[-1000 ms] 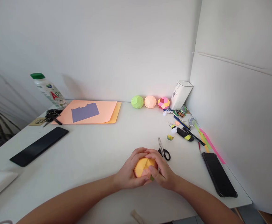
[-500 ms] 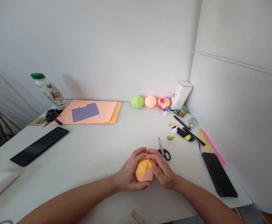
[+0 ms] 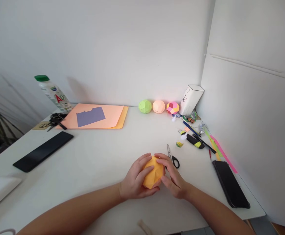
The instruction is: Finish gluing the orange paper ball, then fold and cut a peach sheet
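Note:
A many-sided folded paper ball, orange-yellow with some pink at its lower right, sits between my two hands above the white table. My left hand curls round its left side, fingers over the top and the thumb under the near side. From the right, my right hand closes on it with fingertips at the top and thumb against the lower side. The ball's underside is hidden. Just beyond my right hand lie scissors with black handles, partly covered by my fingers.
Green, peach and multicoloured paper balls line the wall. At right are a small glue bottle, a cutter and a phone. Paper sheets, a bottle and a black slab lie left.
The paper ball has turned in my hands: more orange-yellow faces and less pink now show. My fingers have shifted slightly over it. The view has moved a little.

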Demonstrator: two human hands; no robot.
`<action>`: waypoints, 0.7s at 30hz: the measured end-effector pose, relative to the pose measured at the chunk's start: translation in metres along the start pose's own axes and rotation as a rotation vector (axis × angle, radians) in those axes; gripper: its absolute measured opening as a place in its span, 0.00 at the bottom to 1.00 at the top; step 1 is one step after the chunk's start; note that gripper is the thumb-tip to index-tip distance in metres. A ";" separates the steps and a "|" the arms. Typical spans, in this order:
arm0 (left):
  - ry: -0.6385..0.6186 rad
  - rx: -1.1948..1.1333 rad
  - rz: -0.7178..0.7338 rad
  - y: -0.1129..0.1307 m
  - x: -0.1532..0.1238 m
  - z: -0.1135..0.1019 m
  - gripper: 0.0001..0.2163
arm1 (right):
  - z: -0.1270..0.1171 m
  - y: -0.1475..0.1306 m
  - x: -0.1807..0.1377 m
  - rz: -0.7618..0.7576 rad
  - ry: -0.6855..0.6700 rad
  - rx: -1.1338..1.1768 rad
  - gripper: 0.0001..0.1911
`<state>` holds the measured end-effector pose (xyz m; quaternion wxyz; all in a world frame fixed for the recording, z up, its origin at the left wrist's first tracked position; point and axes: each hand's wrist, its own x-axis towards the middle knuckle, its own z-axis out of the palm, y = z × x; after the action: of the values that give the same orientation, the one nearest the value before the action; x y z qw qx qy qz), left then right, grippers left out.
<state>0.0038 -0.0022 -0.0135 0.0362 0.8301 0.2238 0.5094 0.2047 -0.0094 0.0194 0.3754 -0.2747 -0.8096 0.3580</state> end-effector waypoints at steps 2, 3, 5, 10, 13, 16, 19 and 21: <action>0.003 -0.005 0.003 0.000 0.000 0.000 0.36 | 0.000 0.001 0.000 -0.006 -0.011 -0.016 0.23; 0.003 -0.009 -0.001 0.000 0.000 0.000 0.36 | 0.000 0.002 0.000 -0.008 -0.013 -0.026 0.23; 0.002 -0.011 -0.002 0.000 0.001 -0.001 0.35 | 0.001 0.002 0.000 -0.018 -0.009 -0.047 0.23; 0.003 0.001 0.010 0.000 0.004 -0.001 0.35 | 0.002 0.001 0.001 -0.061 0.006 -0.124 0.25; 0.007 0.005 0.010 0.000 0.004 -0.001 0.35 | 0.004 0.000 0.002 -0.089 0.031 -0.189 0.25; 0.002 0.000 -0.026 -0.001 0.003 0.000 0.35 | 0.004 0.000 0.003 -0.094 0.057 -0.241 0.25; -0.005 -0.001 -0.055 -0.001 0.002 0.000 0.35 | 0.004 0.001 0.003 -0.091 0.077 -0.251 0.24; -0.007 0.008 -0.053 0.000 0.002 0.000 0.35 | 0.003 0.002 0.003 -0.094 0.073 -0.237 0.24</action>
<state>0.0044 -0.0012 -0.0121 0.0472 0.8257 0.2478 0.5046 0.2012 -0.0072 0.0170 0.3861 -0.2918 -0.8439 0.2317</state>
